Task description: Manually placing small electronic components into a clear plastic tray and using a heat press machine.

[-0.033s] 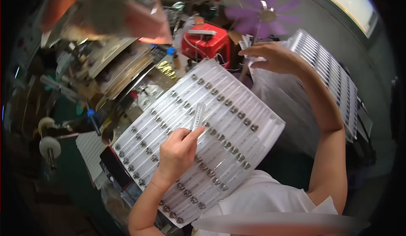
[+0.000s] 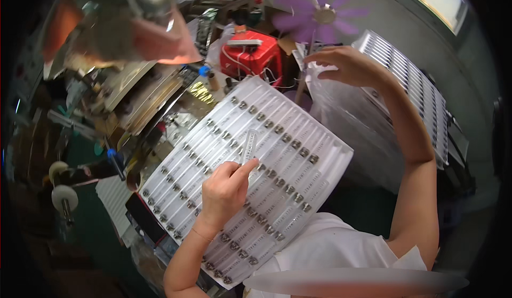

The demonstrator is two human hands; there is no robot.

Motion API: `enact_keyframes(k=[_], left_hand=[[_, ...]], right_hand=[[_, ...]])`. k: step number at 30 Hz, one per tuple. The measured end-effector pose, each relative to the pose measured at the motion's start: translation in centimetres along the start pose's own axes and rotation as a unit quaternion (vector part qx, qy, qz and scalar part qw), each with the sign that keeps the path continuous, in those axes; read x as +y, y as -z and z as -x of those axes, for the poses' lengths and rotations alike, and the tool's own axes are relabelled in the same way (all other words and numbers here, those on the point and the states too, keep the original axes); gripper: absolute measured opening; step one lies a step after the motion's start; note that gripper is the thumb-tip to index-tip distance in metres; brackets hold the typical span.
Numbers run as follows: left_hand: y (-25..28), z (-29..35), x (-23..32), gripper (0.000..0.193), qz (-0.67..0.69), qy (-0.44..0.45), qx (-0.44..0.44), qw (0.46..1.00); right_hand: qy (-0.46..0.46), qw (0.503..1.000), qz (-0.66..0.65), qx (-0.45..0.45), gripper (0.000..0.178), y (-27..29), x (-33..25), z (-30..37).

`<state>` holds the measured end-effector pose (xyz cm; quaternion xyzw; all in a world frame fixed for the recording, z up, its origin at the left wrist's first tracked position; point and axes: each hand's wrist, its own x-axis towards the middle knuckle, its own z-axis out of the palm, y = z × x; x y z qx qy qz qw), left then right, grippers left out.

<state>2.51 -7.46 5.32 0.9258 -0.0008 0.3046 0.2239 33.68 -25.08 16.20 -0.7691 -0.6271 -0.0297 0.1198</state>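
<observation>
While your left hand [image 2: 226, 188] pinched a small clear tube [image 2: 249, 144] upright over the white tray [image 2: 330, 154] of tubes on your lap, your right hand [image 2: 346, 66] gripped clear plastic bags [image 2: 349, 108] beyond the tray's far edge

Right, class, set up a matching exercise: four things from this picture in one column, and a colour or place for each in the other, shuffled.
Things:
1. clear tube
2. box
3. fan
4. right hand

Descriptions:
A. purple blades
B. red
C. pinched in the left hand over the white tray
D. raised at clear plastic sheeting, near the fan

Pairs: 1-C, 2-B, 3-A, 4-D
</observation>
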Motion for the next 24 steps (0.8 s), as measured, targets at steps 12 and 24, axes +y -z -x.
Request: enact_keyframes(k=[12, 24], left_hand=[[-13.4, -4.8, 5.9, 0.035, 0.090, -0.209, -0.144, 0.963], [-2.2, -3.4, -2.9, 0.031, -0.202, -0.104, -0.078, 0.971]], right_hand=[[-0.405, 0.910, -0.008, 0.090, 0.032, 10.2, 8.5, 25.6], [-0.500, 0.828, 0.203, 0.151, 0.054, 8.1, 44.3, 54.0]])
